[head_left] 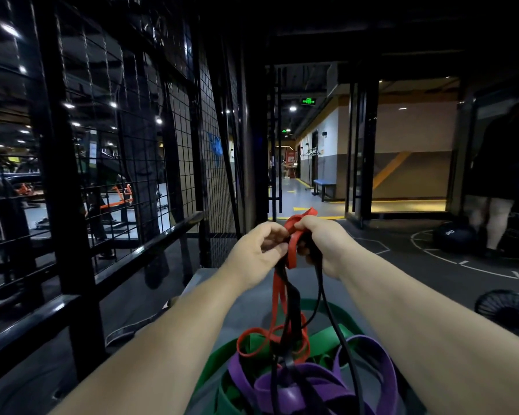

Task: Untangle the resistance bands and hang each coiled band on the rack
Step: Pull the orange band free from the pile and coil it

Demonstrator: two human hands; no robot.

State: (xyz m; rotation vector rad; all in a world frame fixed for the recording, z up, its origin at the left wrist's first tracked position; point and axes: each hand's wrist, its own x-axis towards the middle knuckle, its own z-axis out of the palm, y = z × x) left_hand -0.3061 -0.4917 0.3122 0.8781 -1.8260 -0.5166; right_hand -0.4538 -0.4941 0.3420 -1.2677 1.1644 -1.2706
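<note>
My left hand and my right hand are raised together at mid-frame, both pinching a knot where a red band and a black band cross. Strands of the red and black bands hang down from my fingers into a tangled heap below. In that heap lie a wide green band and a purple band, looped over each other on a grey platform. The black wire-mesh rack stands to my left.
A black rail runs along the left at arm height. A small black fan sits on the floor at the right. A person stands at the far right beside a dark medicine ball. A lit corridor opens straight ahead.
</note>
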